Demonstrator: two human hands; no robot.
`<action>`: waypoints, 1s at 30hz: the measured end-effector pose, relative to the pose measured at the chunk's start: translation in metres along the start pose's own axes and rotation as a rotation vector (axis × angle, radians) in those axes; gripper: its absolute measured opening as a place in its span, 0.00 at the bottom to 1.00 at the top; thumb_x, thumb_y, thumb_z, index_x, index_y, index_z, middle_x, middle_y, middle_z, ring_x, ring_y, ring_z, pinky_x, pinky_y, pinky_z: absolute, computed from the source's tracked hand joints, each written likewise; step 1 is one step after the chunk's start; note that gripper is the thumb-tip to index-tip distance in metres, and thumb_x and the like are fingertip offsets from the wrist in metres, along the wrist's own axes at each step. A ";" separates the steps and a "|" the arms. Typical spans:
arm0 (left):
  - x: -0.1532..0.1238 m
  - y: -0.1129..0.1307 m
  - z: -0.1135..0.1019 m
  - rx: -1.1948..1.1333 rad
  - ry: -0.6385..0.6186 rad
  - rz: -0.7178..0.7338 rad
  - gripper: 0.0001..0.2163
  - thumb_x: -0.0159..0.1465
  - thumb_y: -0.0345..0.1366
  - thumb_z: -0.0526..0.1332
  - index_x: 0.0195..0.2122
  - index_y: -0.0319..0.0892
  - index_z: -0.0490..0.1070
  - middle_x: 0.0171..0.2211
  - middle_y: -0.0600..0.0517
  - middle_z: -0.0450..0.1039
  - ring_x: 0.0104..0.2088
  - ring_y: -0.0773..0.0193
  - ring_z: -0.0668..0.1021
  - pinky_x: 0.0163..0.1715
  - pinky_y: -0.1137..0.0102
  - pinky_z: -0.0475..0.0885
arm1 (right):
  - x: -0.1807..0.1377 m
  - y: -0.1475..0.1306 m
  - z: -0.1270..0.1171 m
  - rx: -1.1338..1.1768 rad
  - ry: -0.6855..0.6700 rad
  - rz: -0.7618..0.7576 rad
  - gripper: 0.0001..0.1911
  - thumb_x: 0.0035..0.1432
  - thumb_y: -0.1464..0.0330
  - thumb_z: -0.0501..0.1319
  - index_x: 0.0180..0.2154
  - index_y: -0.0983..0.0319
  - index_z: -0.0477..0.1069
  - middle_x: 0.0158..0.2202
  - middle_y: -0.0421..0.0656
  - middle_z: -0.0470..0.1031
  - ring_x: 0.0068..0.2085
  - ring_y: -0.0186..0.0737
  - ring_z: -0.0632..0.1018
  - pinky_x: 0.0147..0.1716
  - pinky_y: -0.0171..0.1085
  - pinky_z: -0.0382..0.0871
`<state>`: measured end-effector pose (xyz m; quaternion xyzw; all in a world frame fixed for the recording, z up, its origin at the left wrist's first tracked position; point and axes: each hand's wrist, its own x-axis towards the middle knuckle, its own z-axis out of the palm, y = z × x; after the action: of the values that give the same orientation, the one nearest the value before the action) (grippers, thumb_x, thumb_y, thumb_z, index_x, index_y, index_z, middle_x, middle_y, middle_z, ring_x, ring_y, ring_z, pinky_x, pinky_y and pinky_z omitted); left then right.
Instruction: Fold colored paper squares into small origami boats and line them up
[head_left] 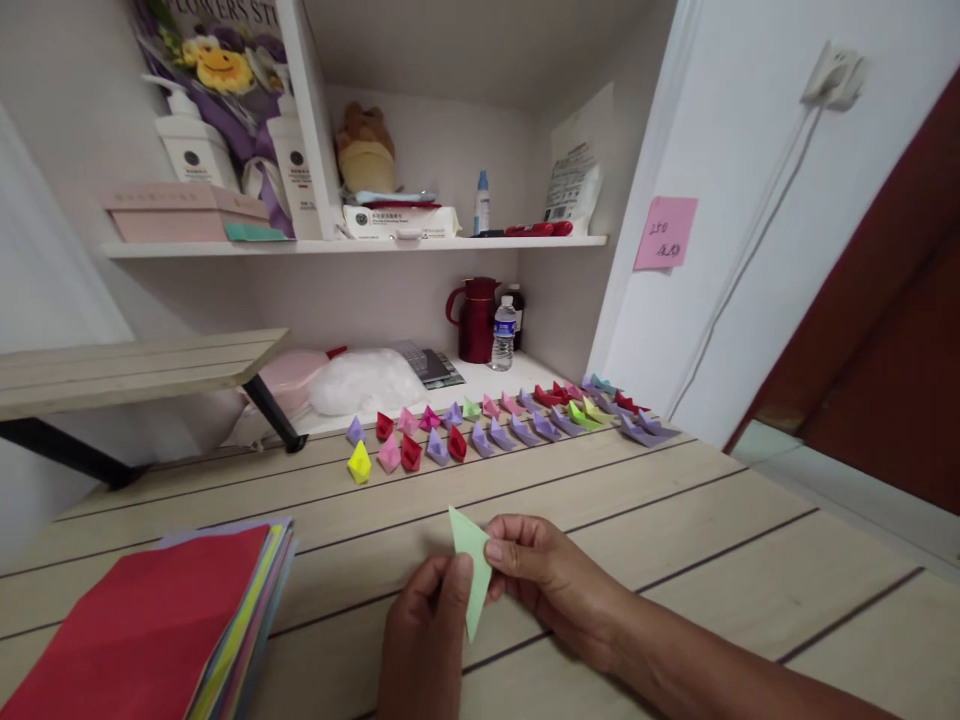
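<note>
A folded piece of light green paper point(470, 562) is held up between both hands, just above the table's wooden top. My left hand point(431, 605) pinches its lower left side, the thumb flat against the paper. On the right edge, my right hand point(536, 565) grips it between thumb and curled fingers. The fingers behind the paper are partly hidden. Beyond my hands, rows of small folded paper boats point(436, 447) in purple, red, pink, green and yellow stand along the table's far side.
A stack of coloured paper point(150, 620), red on top, lies at the left. Behind it stands a small wooden riser point(142, 370) on black legs. A red jug point(476, 320) and a water bottle point(503, 335) stand beneath a white shelf point(360, 246) at the back.
</note>
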<state>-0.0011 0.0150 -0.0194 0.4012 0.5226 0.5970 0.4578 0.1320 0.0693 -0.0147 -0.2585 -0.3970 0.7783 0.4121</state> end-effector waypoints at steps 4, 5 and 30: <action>0.005 -0.009 -0.004 -0.060 -0.001 -0.016 0.22 0.58 0.58 0.61 0.32 0.42 0.78 0.28 0.50 0.79 0.31 0.59 0.76 0.36 0.67 0.69 | 0.001 -0.003 -0.008 0.026 -0.036 0.015 0.16 0.47 0.63 0.75 0.27 0.67 0.74 0.25 0.41 0.76 0.25 0.30 0.73 0.28 0.31 0.67; 0.007 -0.012 -0.005 -0.096 -0.004 -0.030 0.22 0.58 0.58 0.62 0.34 0.41 0.77 0.30 0.49 0.79 0.33 0.58 0.77 0.38 0.66 0.70 | 0.001 -0.004 -0.010 0.030 -0.044 0.017 0.16 0.47 0.63 0.75 0.28 0.67 0.74 0.25 0.42 0.76 0.25 0.30 0.74 0.28 0.31 0.68; -0.005 -0.009 0.012 -0.297 -0.155 -0.088 0.15 0.54 0.41 0.69 0.41 0.40 0.76 0.33 0.48 0.80 0.28 0.65 0.76 0.27 0.73 0.68 | -0.006 -0.003 -0.011 -0.036 -0.080 0.023 0.18 0.50 0.61 0.73 0.24 0.68 0.72 0.21 0.44 0.76 0.20 0.35 0.75 0.21 0.32 0.66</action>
<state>0.0126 0.0136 -0.0264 0.3507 0.4091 0.6143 0.5765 0.1444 0.0701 -0.0176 -0.2390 -0.4242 0.7853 0.3823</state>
